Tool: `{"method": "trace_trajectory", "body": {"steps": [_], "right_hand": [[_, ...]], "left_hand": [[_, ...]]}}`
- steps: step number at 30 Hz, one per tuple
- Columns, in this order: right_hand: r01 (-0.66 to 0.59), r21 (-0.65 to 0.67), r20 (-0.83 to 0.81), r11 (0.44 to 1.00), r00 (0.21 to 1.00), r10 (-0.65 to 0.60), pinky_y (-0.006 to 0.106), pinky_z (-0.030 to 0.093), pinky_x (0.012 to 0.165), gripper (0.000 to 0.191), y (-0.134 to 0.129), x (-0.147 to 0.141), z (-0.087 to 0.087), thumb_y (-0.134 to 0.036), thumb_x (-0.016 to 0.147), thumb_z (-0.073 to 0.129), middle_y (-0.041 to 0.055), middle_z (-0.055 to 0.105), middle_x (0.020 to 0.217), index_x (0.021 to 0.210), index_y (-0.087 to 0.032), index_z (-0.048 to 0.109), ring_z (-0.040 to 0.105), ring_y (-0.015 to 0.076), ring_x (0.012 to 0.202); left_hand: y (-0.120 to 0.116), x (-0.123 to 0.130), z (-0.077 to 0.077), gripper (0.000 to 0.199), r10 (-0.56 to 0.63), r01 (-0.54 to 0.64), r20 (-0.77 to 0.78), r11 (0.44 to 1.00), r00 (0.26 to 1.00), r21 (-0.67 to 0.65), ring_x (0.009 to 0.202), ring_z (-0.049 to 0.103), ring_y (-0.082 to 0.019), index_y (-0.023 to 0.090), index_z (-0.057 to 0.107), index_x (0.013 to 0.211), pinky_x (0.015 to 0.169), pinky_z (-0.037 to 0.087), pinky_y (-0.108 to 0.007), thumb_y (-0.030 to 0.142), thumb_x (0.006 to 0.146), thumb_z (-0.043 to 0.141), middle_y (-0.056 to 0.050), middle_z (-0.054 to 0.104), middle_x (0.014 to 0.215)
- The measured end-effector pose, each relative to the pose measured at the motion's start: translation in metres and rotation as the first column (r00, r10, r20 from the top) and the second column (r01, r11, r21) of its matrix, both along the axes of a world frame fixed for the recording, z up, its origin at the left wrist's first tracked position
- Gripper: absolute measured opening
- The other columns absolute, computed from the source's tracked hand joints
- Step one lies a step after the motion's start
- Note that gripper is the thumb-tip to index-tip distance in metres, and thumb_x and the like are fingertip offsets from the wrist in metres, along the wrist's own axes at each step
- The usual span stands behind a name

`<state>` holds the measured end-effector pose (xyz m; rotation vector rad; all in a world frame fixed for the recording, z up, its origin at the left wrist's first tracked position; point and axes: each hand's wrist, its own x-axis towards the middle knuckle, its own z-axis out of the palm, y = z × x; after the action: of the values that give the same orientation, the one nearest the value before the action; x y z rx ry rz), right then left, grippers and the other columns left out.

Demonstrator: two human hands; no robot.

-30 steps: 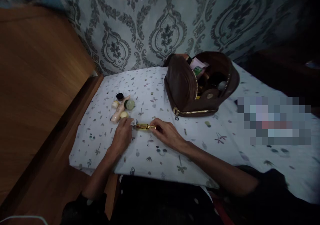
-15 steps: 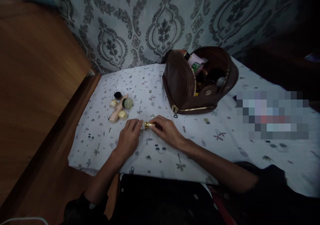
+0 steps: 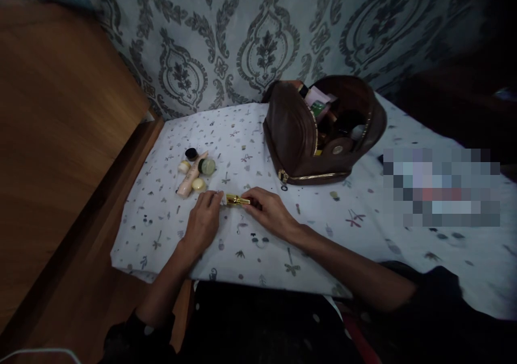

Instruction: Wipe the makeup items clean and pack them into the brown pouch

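My hands are close together, low over the white cloth [image 3: 161, 218] with little pictures on it, and a small gold tube [image 3: 236, 200] is in the gap between them. My right hand [image 3: 270, 210] is pinching the thin right end of it with the thumb and fingers. My left hand [image 3: 203, 219] is bent in, and its fingertips pinch a pale bit [image 3: 223, 197] at the other end. It is too small to tell if the pale bit is part of the tube or a cap. The gold tube lies long ways from side to side, almost flat, pointing from one hand to the other, so it is straight right of my left fingers and straight left of my right ones. Both hands are about as near to it as each other. Past my left hand is a little bunch: a peach tube [image 3: 189, 181] lying on a slant, with a yellow pot [image 3: 198, 184], a green jar [image 3: 208, 166], a white pot [image 3: 184, 166] and a black pot [image 3: 191, 153] around it. The yellow pot is the one nearest my left fingers. Past my right hand sits a brown bag [image 3: 293, 132], unzipped, with a jumble of things inside.
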<state>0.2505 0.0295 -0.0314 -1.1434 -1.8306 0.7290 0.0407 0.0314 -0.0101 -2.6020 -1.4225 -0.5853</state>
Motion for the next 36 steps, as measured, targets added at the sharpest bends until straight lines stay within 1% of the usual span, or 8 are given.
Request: {"method": "trace_trajectory", "body": {"steps": [8,12,14,17,20,24,32,36], "right_hand": [[0.025,0.044,0.019,0.999,0.999,-0.026,0.027,0.043,0.062,0.009,-0.001,0.003,0.002,-0.02,0.091,0.057,0.0052,0.061,0.088,0.096,-0.018,0.064,0.055,0.0151,0.069],[0.028,0.044,0.001,0.999,1.0,-0.028,0.029,0.045,0.066,0.014,-0.002,0.003,0.003,-0.021,0.092,0.056,0.0044,0.063,0.087,0.102,-0.02,0.066,0.057,0.0163,0.072],[0.019,0.041,-0.03,0.999,0.999,-0.017,0.029,0.046,0.066,0.017,-0.002,0.003,0.003,-0.022,0.093,0.056,0.0035,0.063,0.085,0.106,-0.02,0.067,0.058,0.0161,0.072],[0.009,0.022,-0.064,1.0,0.998,-0.007,0.029,0.047,0.066,0.018,-0.002,0.002,0.002,-0.021,0.093,0.055,0.0033,0.063,0.082,0.103,-0.02,0.07,0.058,0.0154,0.071],[0.022,0.003,-0.1,1.0,0.995,-0.022,0.029,0.049,0.067,0.016,-0.001,0.001,0.0,-0.019,0.089,0.059,0.0032,0.063,0.085,0.099,-0.021,0.072,0.06,0.0151,0.074],[0.012,-0.026,-0.12,1.0,0.993,-0.015,0.027,0.049,0.063,0.023,0.002,0.002,-0.004,-0.011,0.082,0.064,0.0032,0.062,0.092,0.101,-0.021,0.072,0.059,0.0126,0.07],[0.011,0.008,-0.061,1.0,0.998,-0.011,0.026,0.045,0.064,0.02,0.001,0.005,-0.001,-0.013,0.086,0.061,0.0031,0.063,0.087,0.101,-0.021,0.072,0.056,0.0137,0.069],[0.025,0.011,-0.044,1.0,0.999,-0.025,0.027,0.046,0.065,0.02,0.002,0.005,-0.001,-0.02,0.09,0.06,0.0036,0.065,0.087,0.107,-0.021,0.071,0.057,0.0149,0.071]], "left_hand": [[0.007,-0.004,-0.002,0.036,0.093,-0.099,-0.089,0.993,0.992,-0.068,0.102,0.058,-0.025,0.015,0.062,0.116,0.085,0.054,-0.038,0.002,0.091,0.041,-0.011,0.062,0.104],[0.009,-0.009,0.0,0.033,0.112,-0.112,-0.003,0.993,0.994,-0.038,0.101,0.06,-0.024,0.016,0.06,0.117,0.085,0.055,-0.037,0.005,0.091,0.043,-0.011,0.061,0.105],[0.006,-0.007,0.004,0.033,0.095,-0.095,0.064,0.995,0.993,-0.004,0.103,0.06,-0.023,0.017,0.057,0.12,0.087,0.054,-0.036,0.007,0.092,0.044,-0.01,0.061,0.108],[-0.003,0.004,0.01,0.035,0.002,-0.005,0.111,1.0,0.994,0.029,0.108,0.058,-0.022,0.018,0.055,0.124,0.092,0.053,-0.036,0.007,0.093,0.043,-0.009,0.06,0.111],[-0.012,0.018,0.012,0.034,-0.044,0.043,0.02,0.998,0.999,0.055,0.103,0.058,-0.022,0.018,0.055,0.123,0.086,0.054,-0.035,0.007,0.093,0.043,-0.009,0.062,0.11],[-0.015,0.026,0.008,0.034,-0.036,0.047,-0.131,0.996,0.991,0.08,0.097,0.058,-0.024,0.016,0.056,0.124,0.077,0.055,-0.035,0.007,0.093,0.045,-0.011,0.063,0.111],[-0.004,0.007,0.004,0.033,0.059,-0.036,-0.182,0.992,0.982,0.124,0.099,0.059,-0.025,0.014,0.059,0.122,0.078,0.054,-0.034,0.006,0.092,0.048,-0.011,0.065,0.11],[-0.001,0.002,0.001,0.032,0.108,-0.097,-0.176,0.993,0.979,0.07,0.1,0.059,-0.025,0.015,0.059,0.121,0.077,0.055,-0.034,0.006,0.092,0.048,-0.011,0.065,0.109]]}}
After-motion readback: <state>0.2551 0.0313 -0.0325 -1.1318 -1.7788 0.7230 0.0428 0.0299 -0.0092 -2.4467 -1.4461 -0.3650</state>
